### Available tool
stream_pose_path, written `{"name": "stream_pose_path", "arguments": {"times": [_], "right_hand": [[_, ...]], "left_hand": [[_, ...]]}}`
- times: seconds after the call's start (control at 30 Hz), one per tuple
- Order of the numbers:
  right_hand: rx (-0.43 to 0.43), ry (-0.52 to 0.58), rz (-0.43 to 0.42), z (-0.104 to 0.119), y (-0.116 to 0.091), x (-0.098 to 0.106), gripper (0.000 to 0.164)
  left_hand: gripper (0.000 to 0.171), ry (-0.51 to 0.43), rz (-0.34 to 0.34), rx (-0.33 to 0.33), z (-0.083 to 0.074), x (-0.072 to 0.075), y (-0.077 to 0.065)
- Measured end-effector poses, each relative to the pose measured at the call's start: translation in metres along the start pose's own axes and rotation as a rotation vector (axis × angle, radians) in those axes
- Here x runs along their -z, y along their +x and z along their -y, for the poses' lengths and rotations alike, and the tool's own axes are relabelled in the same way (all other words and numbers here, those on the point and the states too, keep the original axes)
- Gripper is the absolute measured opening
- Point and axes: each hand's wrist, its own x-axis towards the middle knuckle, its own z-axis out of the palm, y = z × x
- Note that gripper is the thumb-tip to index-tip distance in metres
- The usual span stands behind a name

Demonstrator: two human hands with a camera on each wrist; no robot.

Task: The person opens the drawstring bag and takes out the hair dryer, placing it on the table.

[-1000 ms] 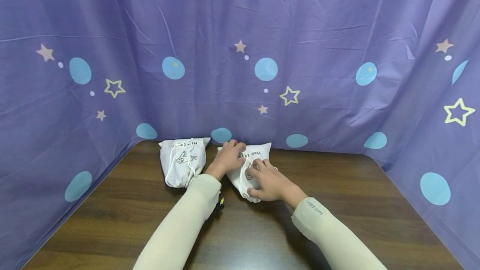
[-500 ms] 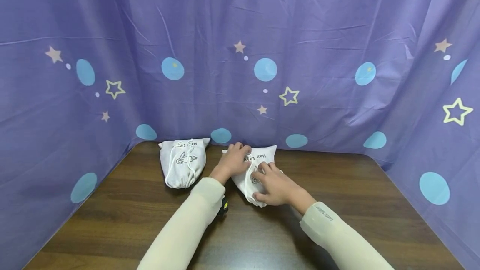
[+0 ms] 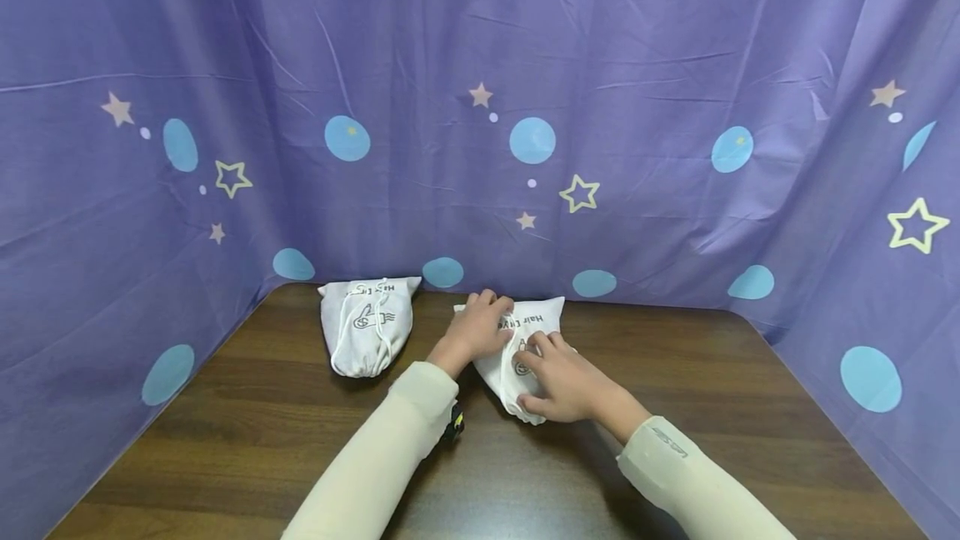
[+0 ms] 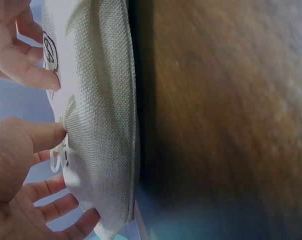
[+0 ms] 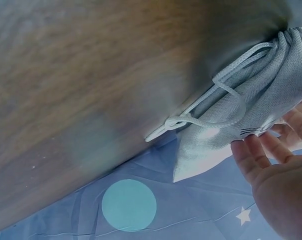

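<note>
A purple curtain (image 3: 480, 107) printed with blue dots and pale stars hangs behind and to both sides of the hands, closing in the far edge of the brown wooden table (image 3: 675, 457) on which they work.

Under both hands lies a white drawstring bag (image 3: 525, 332) printed "Hair Dryer", flat on the table with its gathered, corded mouth towards the person and its closed bottom towards the curtain. It bulges as if filled, but what is inside cannot be seen. The right wrist view shows its white cord (image 5: 211, 107) looped and knotted, trailing from the puckered mouth onto the wood.

A second white drawstring bag (image 3: 365, 336) of the same print lies well to the left of the left hand, untouched, its mouth also drawn shut and turned towards the person; its contents are hidden too.

The left hand (image 3: 480, 329) rests on the far left part of the nearer bag, fingers spread fairly straight over the cloth and pressing it down. The right hand (image 3: 570, 382) lies on the bag's near right side, fingers laid flat and loose across the fabric by the mouth. The hands sit close together on the same bag, neither gripping it.
</note>
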Motion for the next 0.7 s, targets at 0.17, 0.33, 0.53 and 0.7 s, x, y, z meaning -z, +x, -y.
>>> {"name": "stream_pose_path", "arguments": {"times": [0.17,0.33,0.53,0.7], "right_hand": [[0.008,-0.011,0.000,-0.001,-0.005,0.001,0.053],[0.019,-0.018,-0.019,-0.001,-0.010,0.001,0.052],[-0.009,0.021,0.001,0.002,-0.016,0.003,0.055],[-0.027,0.058,0.018,0.004,-0.020,0.004,0.058]], "left_hand": [[0.042,0.000,-0.005,-0.010,-0.005,-0.001,-0.001],[0.040,0.002,-0.007,-0.004,-0.011,-0.001,-0.003],[0.039,0.018,-0.003,-0.009,-0.015,-0.001,-0.006],[0.041,0.020,0.016,-0.026,-0.014,0.001,-0.009]]}}
